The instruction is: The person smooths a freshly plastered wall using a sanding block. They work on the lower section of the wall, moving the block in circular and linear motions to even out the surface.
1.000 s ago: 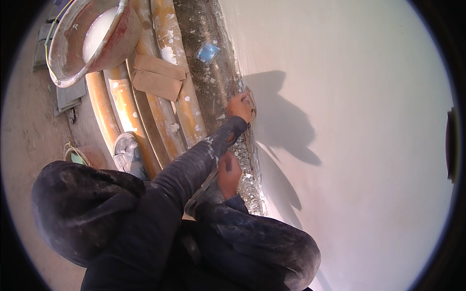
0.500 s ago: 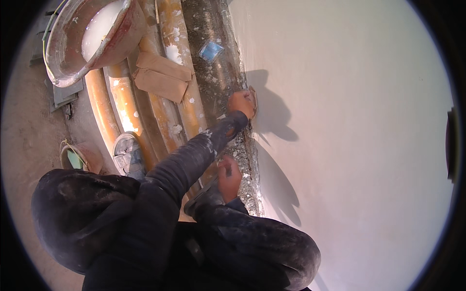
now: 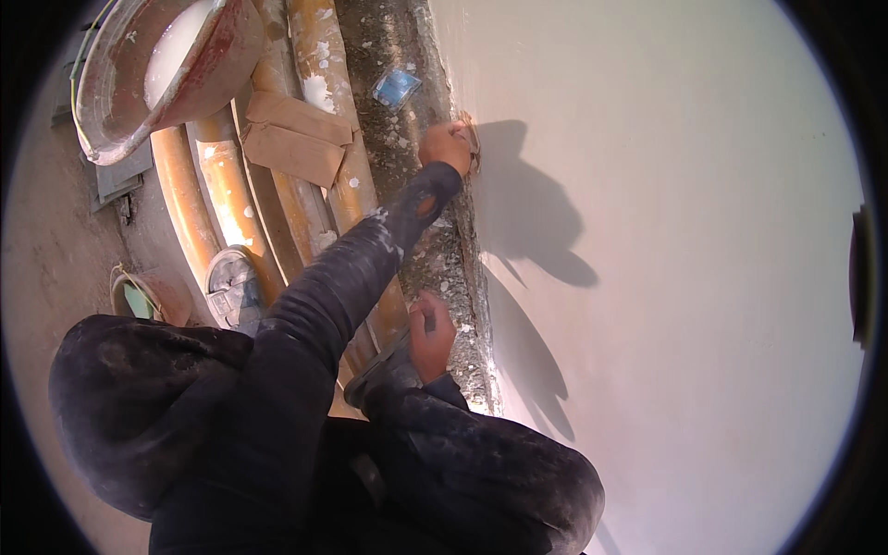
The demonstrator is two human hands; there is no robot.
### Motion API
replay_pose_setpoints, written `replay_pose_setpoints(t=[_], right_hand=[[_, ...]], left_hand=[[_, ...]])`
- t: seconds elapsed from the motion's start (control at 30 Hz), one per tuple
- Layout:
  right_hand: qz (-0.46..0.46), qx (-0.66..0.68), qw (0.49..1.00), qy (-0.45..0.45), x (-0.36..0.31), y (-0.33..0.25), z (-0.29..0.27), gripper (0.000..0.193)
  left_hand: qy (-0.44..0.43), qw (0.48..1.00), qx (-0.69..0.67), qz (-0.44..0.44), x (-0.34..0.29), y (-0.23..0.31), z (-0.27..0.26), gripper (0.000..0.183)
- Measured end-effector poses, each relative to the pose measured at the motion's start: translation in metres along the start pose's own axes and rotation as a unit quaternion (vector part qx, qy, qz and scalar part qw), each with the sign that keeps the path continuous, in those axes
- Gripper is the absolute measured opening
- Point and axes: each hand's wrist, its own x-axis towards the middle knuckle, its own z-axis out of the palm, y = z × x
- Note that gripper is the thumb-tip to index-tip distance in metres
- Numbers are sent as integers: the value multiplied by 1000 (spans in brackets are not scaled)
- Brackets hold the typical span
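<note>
My left hand (image 3: pixel 446 148) reaches far forward along the foot of a smooth pale wall (image 3: pixel 666 240). Its fingers are closed on a brown sheet of sandpaper (image 3: pixel 474 144), pressed to the wall's lower edge; only a thin strip of the sheet shows. Nearer to me, beside my right knee, is my right hand (image 3: pixel 431 339). Its fingers are curled in, and I see nothing in them. A folded brown paper sheet (image 3: pixel 296 153) lies across yellow, paint-spattered poles (image 3: pixel 225 176) left of my left hand.
A stained bucket (image 3: pixel 222 69) with white liquid stands at the far left. A smaller bucket (image 3: pixel 166 294) holding something green is by my left knee. A small blue packet (image 3: pixel 397 89) lies on the rough grey strip (image 3: pixel 379 46) beside the wall. My shoe (image 3: pixel 234 285) rests on the poles.
My left hand has slid forward along the wall's edge with the sandpaper, and its shadow has shifted. My right hand has barely moved. The whole view has shifted slightly.
</note>
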Motion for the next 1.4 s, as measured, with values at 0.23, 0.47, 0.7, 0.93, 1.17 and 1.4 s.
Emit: replay_pose_setpoints(t=[0.23, 0.47, 0.7, 0.93, 1.17, 1.4], right_hand=[[34, -1, 999, 1, 2, -6, 4, 27], [24, 27, 999, 9, 3, 9, 5, 26], [50, 27, 998, 8, 6, -4, 4, 26], [14, 31, 999, 11, 4, 11, 1, 27], [45, 37, 998, 37, 7, 3, 3, 26], [17, 37, 999, 19, -2, 3, 0, 26]], left_hand=[[-40, 996, 75, -17, -43, -27, 2, 19], [-48, 998, 42, 9, 43, 31, -22, 24], [-51, 995, 84, 7, -12, -9, -2, 26], [-1, 1000, -15, 25, 55, 55, -19, 28], [54, 993, 18, 101, -17, 31, 9, 33], [121, 990, 6, 67, 48, 49, -6, 33]])
